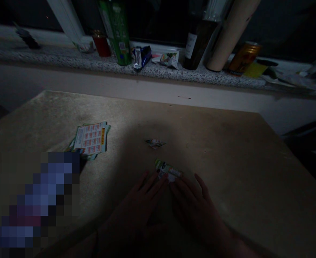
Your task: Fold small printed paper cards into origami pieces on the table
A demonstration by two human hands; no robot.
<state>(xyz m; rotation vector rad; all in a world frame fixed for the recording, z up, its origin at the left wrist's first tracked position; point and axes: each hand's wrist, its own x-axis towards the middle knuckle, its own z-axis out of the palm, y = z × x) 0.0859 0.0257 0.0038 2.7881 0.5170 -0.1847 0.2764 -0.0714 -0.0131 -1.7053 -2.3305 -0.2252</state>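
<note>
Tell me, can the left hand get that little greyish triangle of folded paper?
Probably yes: the little greyish triangle of folded paper lies just ahead of the left hand, and nothing seems to stand between them.

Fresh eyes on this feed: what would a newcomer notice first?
Probably the blue pixelated patch at lower left, its content unreadable, and the stack of printed cards past its upper right end. The tall green canister on the windowsill might draw the eye next. Near the middle, the left hand and right hand touch a printed paper piece in dim light.
</note>
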